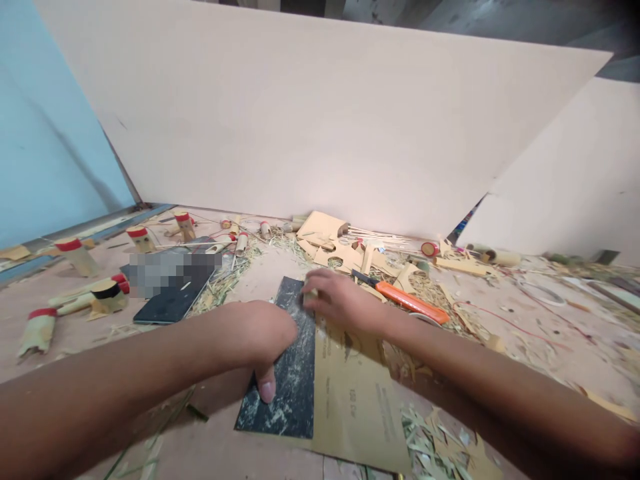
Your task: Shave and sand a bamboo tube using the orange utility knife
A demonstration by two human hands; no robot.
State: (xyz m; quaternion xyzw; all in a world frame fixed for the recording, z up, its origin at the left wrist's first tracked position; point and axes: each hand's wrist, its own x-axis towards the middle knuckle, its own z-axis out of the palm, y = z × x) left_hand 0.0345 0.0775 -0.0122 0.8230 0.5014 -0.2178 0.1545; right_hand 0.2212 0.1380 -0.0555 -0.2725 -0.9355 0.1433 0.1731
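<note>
A sheet of sandpaper (283, 407) lies on the work surface, its dark, dust-streaked grit side at the left and its brown printed backing (357, 407) at the right. My left hand (267, 333) rests on the dark strip, thumb stretched out flat towards me; its other fingers are mostly hidden. At the strip's upper right, my right hand (340, 300) has its fingers curled round a small pale bamboo piece (311, 293), which is mostly covered and seems to touch the grit. Just beyond that hand is an orange utility knife (413, 303).
Several bamboo tubes with red ends (77, 257) stand or lie at the left, near a dark phone (173, 300). Cut yellowish card scraps (340, 253), shavings and thin sticks lie beyond my hands. A pale upright board (320, 120) closes off the back. Red wires (520, 330) trail at the right.
</note>
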